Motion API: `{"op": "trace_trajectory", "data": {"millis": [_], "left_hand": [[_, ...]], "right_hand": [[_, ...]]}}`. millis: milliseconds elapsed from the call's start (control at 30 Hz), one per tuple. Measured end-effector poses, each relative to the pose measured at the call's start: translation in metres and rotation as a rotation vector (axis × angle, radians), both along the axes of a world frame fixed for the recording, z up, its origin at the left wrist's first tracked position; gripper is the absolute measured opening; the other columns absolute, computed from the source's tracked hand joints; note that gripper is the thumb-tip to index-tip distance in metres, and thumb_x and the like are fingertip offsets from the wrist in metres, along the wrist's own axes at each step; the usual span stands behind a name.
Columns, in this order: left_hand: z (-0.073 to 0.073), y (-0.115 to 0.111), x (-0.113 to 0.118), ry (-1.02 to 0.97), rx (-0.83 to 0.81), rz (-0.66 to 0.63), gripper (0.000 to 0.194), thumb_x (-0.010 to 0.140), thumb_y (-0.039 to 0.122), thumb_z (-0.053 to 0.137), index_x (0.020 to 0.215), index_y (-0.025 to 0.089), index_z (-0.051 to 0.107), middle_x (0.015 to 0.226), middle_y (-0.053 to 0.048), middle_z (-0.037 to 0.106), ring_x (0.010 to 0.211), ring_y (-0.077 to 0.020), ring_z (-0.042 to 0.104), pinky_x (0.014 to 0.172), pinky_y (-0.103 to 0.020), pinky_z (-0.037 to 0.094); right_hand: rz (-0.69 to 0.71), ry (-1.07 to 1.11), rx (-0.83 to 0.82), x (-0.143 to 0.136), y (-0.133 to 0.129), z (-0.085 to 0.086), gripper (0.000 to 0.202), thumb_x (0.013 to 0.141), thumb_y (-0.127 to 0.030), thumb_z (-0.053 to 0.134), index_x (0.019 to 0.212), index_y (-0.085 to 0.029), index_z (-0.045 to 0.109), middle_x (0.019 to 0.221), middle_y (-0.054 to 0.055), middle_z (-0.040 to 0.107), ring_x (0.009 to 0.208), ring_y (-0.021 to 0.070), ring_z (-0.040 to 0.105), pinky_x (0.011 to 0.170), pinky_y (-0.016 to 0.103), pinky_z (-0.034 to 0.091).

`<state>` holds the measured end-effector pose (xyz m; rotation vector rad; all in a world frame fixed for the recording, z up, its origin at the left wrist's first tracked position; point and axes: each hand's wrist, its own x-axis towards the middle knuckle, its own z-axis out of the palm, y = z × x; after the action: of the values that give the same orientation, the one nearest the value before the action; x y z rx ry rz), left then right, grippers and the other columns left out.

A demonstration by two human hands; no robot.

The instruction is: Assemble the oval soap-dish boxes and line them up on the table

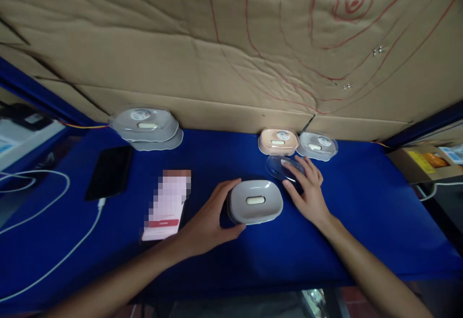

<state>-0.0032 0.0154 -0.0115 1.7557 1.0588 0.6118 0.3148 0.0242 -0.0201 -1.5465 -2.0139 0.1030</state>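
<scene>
A grey oval soap dish (pixel 237 196) sits in front of me on the blue cloth, with a small white bar-shaped piece (pixel 255 200) in its middle. My left hand (pixel 213 219) wraps its left side, thumb at the near edge and fingers at the far edge. To the right and behind it is a clear plastic lid (pixel 275 169), low over the cloth. My right hand (pixel 307 187) has its thumb and index finger on this lid, the other fingers stretched beyond it. Whether the lid touches the cloth I cannot tell.
At the back stand a peach soap dish (pixel 265 142), another grey one (pixel 307 154) and stacked grey ones (pixel 144 134) under clear covers. A lit phone (pixel 162 212), a dark phone (pixel 110 171) and a white cable (pixel 83 241) lie left. A cardboard wall (pixel 162 67) rises behind.
</scene>
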Motion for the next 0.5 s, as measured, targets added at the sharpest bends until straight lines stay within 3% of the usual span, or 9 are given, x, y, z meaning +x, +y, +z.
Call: {"op": "trace_trajectory", "data": {"millis": [67,167,267,333,500], "left_hand": [[0.001,0.001,0.001,-0.119,-0.103,0.016,0.09,0.087,0.033,0.081,0.164,0.032,0.034,0.167,-0.015,0.042,0.152,-0.0371,0.047,0.128,-0.058,0.035],[0.002,0.002,0.005,-0.326,-0.347,0.049,0.096,0.085,0.034,0.085,0.165,0.032,0.032,0.166,-0.016,0.045,0.146,-0.0356,0.055,0.123,-0.056,0.042],[0.006,0.005,0.007,-0.479,-0.543,0.123,0.112,0.075,0.029,0.093,0.167,0.036,0.029,0.167,-0.017,0.043,0.141,-0.0358,0.06,0.117,-0.054,0.048],[0.009,0.008,0.008,-0.528,-0.629,0.167,0.119,0.07,0.024,0.097,0.167,0.037,0.029,0.162,-0.016,0.051,0.139,-0.0357,0.061,0.116,-0.053,0.049],[0.007,0.01,0.007,-0.529,-0.759,0.191,0.105,0.068,0.022,0.098,0.159,0.03,0.047,0.133,-0.012,0.075,0.127,-0.0338,0.069,0.111,-0.05,0.05]], "right_hand": [[0.172,-0.053,0.046,-0.011,-0.009,0.005,0.044,0.106,-0.05,0.058,0.147,-0.036,0.06,0.164,0.01,0.048,0.16,0.039,0.033,0.125,0.068,0.027],[0.388,-0.146,0.036,-0.03,-0.022,0.01,0.049,0.102,-0.056,0.065,0.144,-0.031,0.063,0.154,0.011,0.06,0.154,0.0368,0.043,0.127,0.063,0.024],[0.423,-0.12,0.012,-0.04,-0.025,0.01,0.046,0.104,-0.048,0.065,0.144,-0.027,0.062,0.138,0.011,0.072,0.145,0.0329,0.054,0.125,0.059,0.027],[0.44,-0.04,0.007,-0.041,-0.023,0.009,0.04,0.105,-0.044,0.065,0.141,-0.027,0.065,0.13,0.009,0.075,0.138,0.0312,0.061,0.123,0.058,0.03],[0.383,0.295,-0.053,-0.036,-0.017,0.009,0.032,0.103,-0.043,0.067,0.131,-0.029,0.075,0.124,0.008,0.076,0.116,0.0273,0.073,0.109,0.049,0.051]]}}
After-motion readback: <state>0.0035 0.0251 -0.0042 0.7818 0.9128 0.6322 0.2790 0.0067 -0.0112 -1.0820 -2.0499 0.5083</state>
